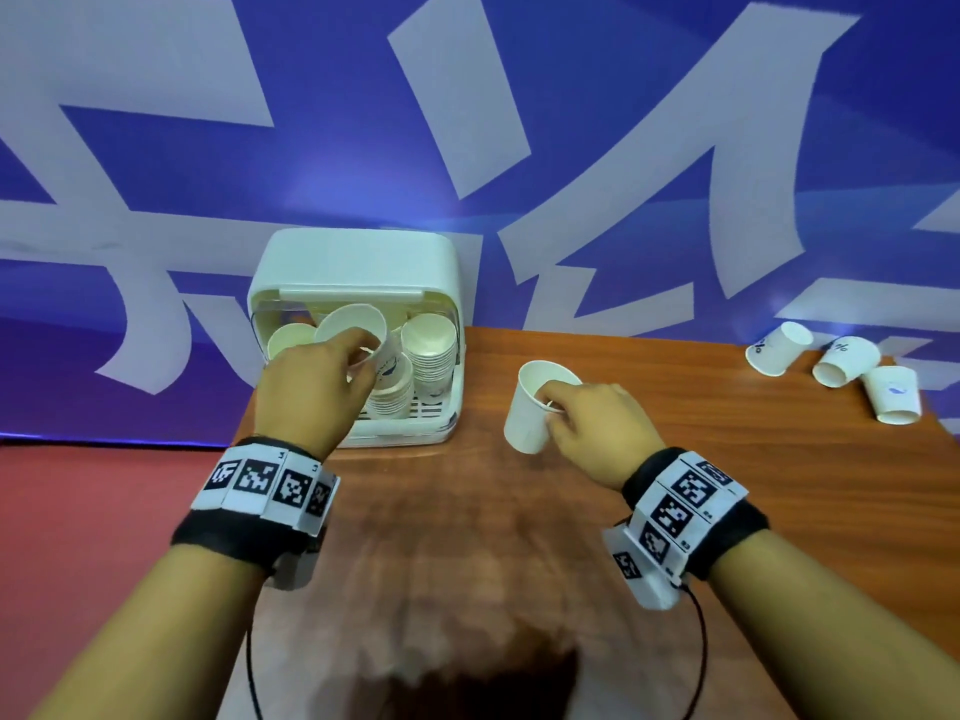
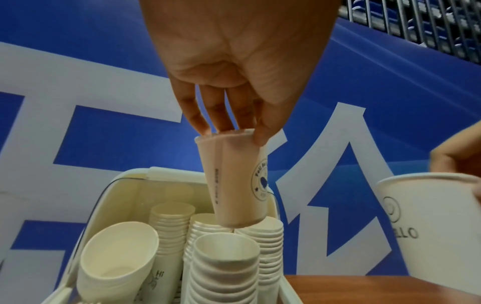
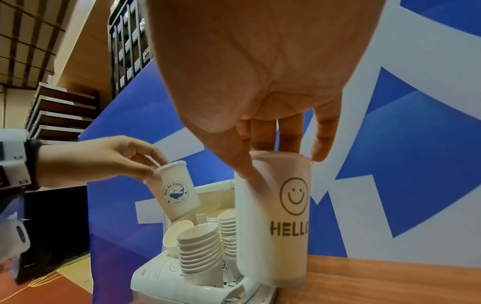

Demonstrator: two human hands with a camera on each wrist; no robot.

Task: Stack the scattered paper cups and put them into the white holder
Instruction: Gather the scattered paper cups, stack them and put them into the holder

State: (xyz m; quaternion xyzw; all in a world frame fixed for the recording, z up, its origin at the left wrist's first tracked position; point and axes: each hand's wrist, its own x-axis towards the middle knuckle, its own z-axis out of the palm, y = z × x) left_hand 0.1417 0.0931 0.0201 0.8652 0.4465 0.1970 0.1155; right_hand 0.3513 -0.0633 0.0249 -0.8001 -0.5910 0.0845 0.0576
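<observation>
My left hand (image 1: 332, 374) pinches the rim of a whale-print paper cup (image 1: 363, 330) and holds it tilted above the cup stacks (image 1: 428, 356) inside the white holder (image 1: 353, 262). In the left wrist view that whale-print cup (image 2: 235, 181) hangs just over the stacks (image 2: 223, 267). My right hand (image 1: 576, 413) grips the rim of a "HELLO" smiley cup (image 1: 532, 407), fingers inside, thumb outside, over the wooden table right of the holder. The right wrist view shows this HELLO cup (image 3: 281, 222) close to the table, beside the holder (image 3: 161, 288).
Three loose cups (image 1: 831, 363) lie on their sides at the far right of the wooden table (image 1: 493, 537). A blue and white banner wall (image 1: 467, 122) stands right behind the holder. The table's left edge drops to a red floor (image 1: 93, 511).
</observation>
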